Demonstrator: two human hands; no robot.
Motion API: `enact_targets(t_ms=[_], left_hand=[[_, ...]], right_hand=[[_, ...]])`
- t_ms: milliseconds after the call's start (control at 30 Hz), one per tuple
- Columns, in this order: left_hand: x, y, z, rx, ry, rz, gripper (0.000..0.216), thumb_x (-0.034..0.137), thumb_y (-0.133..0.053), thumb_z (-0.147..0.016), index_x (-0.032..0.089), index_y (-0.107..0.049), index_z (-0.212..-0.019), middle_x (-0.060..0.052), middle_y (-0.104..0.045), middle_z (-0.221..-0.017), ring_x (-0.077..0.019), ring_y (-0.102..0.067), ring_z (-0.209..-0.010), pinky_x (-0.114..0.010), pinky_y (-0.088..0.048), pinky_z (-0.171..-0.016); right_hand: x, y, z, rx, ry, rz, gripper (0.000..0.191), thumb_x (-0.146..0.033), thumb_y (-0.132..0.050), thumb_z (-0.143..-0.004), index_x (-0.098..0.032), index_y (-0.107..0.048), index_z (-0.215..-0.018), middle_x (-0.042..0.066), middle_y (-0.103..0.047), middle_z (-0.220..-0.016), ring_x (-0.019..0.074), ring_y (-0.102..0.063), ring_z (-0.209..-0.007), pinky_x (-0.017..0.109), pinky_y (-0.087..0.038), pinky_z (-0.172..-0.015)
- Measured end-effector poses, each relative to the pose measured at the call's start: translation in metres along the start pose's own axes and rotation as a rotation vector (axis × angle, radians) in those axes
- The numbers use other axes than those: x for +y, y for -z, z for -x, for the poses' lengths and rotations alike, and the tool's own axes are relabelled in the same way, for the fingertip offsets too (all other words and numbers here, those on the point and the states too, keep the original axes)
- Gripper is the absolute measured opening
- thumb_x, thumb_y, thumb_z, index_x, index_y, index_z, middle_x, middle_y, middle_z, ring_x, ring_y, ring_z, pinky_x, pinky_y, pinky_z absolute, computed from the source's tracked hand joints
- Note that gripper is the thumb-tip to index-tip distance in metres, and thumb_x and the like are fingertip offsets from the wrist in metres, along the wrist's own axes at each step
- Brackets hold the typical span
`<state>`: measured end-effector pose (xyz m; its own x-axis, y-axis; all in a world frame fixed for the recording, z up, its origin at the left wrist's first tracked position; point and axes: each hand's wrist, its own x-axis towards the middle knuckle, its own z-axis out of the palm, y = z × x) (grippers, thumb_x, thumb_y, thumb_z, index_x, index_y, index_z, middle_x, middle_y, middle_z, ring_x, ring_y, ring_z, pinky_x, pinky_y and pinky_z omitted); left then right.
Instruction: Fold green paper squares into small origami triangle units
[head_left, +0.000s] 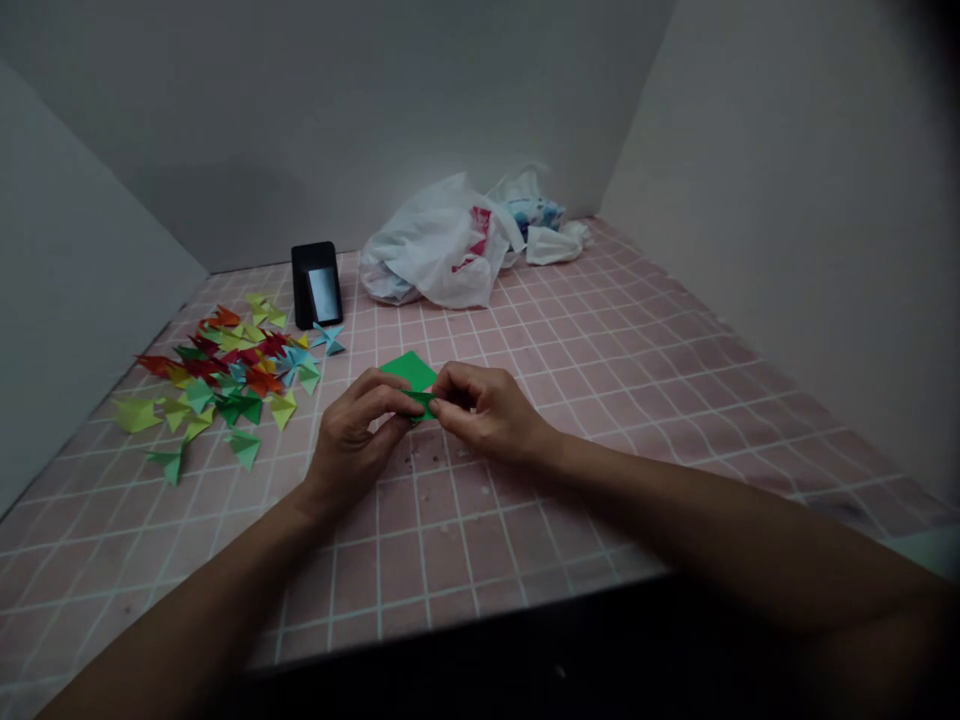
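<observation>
Between my two hands is a small piece of folded green paper [421,402], pinched at both ends. My left hand [358,430] grips its left end between thumb and fingers. At the right end, my right hand [484,408] holds it with thumb and index finger. Just beyond lies a flat green paper sheet [411,369], partly covered by my fingers. To the left, a loose pile of folded paper pieces [238,405] in red, orange, yellow, green and light blue spreads over the tablecloth.
A black phone [316,285] leans upright behind the paper pile. White plastic bags [442,240] and a crumpled white tissue [556,243] sit at the back. Pale walls [360,110] enclose the table on the left, back and right. The pink checked tablecloth [600,370] has a front edge close to my forearms.
</observation>
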<state>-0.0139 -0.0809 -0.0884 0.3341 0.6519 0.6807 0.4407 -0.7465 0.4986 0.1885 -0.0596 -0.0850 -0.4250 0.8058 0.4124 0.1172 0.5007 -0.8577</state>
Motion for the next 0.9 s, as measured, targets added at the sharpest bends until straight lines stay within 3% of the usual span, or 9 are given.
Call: enact_targets(t_ms=[567,767,900], left_hand=[[0.0007,0.0000,-0.0004,-0.045,0.055,0.071,0.016,0.007,-0.070,-0.088,0.023,-0.072,-0.090,-0.002,-0.072,-0.088,-0.0165,-0.070,-0.085,-0.030,-0.059,-0.078],[-0.0003,-0.0039,0.0072,0.036,0.238,0.166,0.029,0.011,-0.077,-0.084,0.023,-0.068,-0.108,-0.001,-0.073,-0.096,-0.0139,-0.074,-0.080,-0.026,-0.063,-0.075],[-0.0010,-0.0049,0.0076,0.046,0.323,0.236,0.028,0.016,-0.080,-0.082,0.022,-0.068,-0.106,-0.001,-0.074,-0.094,-0.0148,-0.076,-0.081,-0.026,-0.065,-0.077]], right_hand=[[0.0061,0.0012,-0.0017,-0.078,0.210,0.162,0.010,-0.012,-0.053,-0.088,-0.020,-0.054,-0.081,0.000,-0.056,-0.078,0.0136,-0.051,-0.070,0.028,-0.039,-0.068],[0.0055,0.0045,-0.0028,-0.132,0.210,0.163,0.009,-0.013,-0.054,-0.091,-0.019,-0.054,-0.084,0.002,-0.058,-0.083,0.0154,-0.053,-0.076,0.030,-0.041,-0.073],[0.0063,0.0055,-0.0031,-0.158,0.178,0.178,0.009,-0.013,-0.055,-0.092,-0.020,-0.054,-0.087,0.002,-0.060,-0.086,0.0159,-0.053,-0.078,0.030,-0.042,-0.075]])
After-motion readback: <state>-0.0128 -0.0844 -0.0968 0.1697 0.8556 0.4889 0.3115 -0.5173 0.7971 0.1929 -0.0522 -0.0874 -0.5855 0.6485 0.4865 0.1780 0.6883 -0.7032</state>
